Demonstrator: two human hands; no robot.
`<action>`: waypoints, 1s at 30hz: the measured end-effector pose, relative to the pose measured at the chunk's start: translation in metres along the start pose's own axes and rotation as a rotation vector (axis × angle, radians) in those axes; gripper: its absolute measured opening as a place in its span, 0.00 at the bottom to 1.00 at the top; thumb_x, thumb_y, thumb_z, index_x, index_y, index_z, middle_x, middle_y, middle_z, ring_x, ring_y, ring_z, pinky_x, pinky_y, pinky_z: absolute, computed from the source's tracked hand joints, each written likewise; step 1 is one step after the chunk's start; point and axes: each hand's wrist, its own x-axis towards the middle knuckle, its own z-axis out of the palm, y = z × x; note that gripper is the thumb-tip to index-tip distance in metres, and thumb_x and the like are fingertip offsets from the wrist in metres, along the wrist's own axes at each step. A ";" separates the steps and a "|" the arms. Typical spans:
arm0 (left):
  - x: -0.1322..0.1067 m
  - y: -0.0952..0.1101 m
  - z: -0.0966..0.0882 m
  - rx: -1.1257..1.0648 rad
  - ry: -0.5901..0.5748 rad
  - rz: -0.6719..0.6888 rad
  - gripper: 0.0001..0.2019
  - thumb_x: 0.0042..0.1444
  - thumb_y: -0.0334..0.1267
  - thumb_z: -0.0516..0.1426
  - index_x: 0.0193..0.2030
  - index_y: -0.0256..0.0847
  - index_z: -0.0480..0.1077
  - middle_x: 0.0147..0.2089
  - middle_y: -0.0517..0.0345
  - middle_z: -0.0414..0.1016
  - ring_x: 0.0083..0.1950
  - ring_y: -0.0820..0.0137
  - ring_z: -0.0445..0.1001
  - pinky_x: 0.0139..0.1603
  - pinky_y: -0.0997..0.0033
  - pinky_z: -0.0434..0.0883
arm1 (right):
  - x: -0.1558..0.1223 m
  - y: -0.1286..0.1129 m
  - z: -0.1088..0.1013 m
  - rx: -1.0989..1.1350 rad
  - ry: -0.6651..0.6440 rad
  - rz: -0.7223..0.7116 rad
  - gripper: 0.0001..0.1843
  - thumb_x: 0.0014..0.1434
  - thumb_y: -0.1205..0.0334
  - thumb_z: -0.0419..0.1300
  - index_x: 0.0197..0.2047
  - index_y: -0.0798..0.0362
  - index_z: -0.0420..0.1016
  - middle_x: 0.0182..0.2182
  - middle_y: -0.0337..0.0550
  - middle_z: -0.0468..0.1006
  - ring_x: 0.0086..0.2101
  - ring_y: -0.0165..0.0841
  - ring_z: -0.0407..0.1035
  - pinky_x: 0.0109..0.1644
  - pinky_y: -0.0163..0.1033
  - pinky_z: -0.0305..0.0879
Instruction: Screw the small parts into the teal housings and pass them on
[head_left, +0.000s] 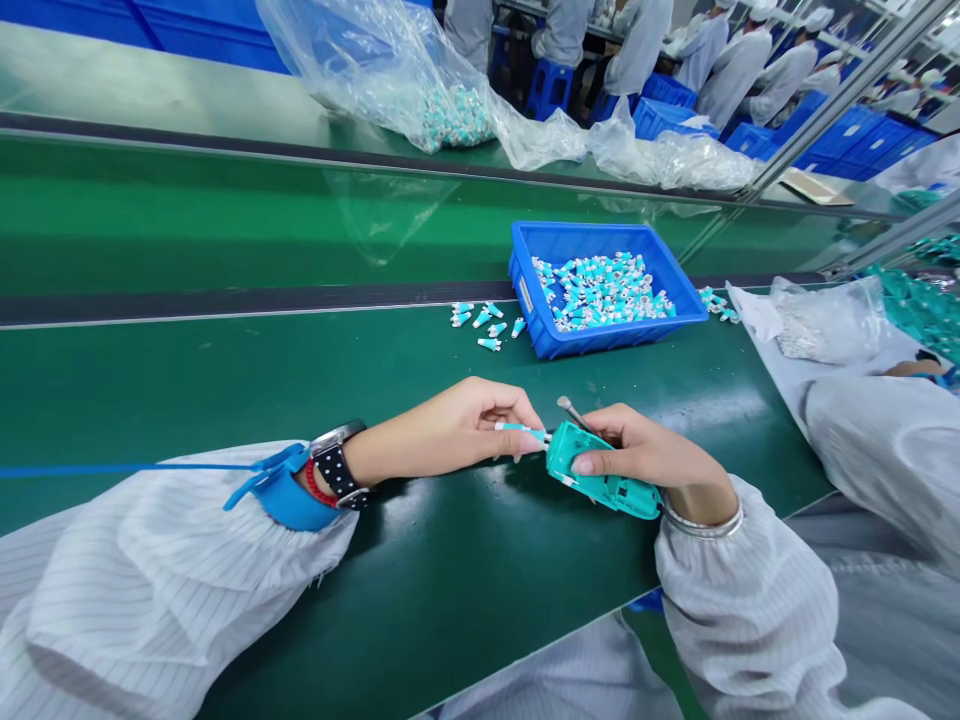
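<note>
Between the thumb and fingers of my left hand (480, 430) is a small white-and-teal plastic part (517, 428), its tip meeting the end of a teal plastic housing (604, 480). My right hand (645, 455) grips that housing from above, thumb on its near face. A metal rod with a round head (574, 412) sticks out beside the right fingers; its lower end is hidden, so I cannot tell how it is held. Beyond my hands, a blue bin (615, 345) contains many similar white-and-teal parts (600, 290).
Several loose parts (487, 325) lie left of the bin on the green work surface (187, 370). A clear plastic bag (420, 80) of teal parts rests on the ledge behind. At right are a co-worker's sleeve (885, 430), a bag of white pieces (832, 320) and teal pieces (919, 310).
</note>
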 end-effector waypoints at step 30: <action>-0.011 0.014 0.001 0.108 -0.192 -0.117 0.19 0.62 0.50 0.47 0.31 0.37 0.68 0.28 0.62 0.69 0.28 0.79 0.63 0.29 0.78 0.60 | -0.006 -0.001 0.007 0.083 -0.057 -0.030 0.10 0.54 0.60 0.62 0.31 0.60 0.72 0.24 0.37 0.69 0.24 0.22 0.60 0.27 0.28 0.59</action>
